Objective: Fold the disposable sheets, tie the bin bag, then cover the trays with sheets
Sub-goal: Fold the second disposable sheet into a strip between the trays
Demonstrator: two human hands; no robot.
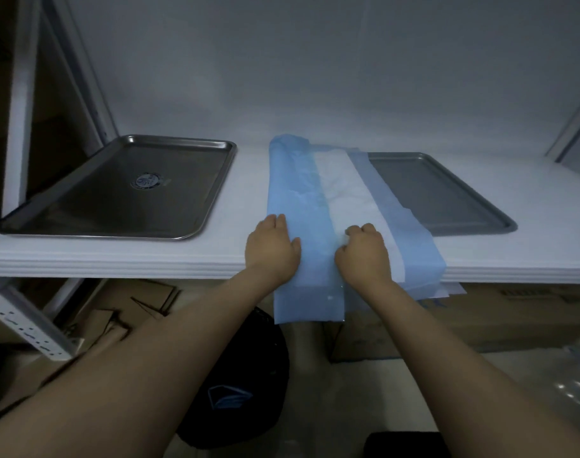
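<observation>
A blue and white disposable sheet (315, 193) lies lengthwise on the white shelf (242, 200), folded into a long strip, its near end hanging over the front edge. My left hand (271, 247) rests on the blue folded layer near the edge, fingers curled over it. My right hand (362, 251) presses on the white middle band with curled fingers. The sheet's right border overlaps the left rim of a grey metal tray (447, 193). A second, darker metal tray (123, 186) sits bare on the left.
Below the shelf are cardboard boxes (480, 319), flattened cardboard (123, 312) and a dark bag (242, 391) on the floor. A perforated metal shelf upright (27, 328) stands at the left. A grey wall closes the back.
</observation>
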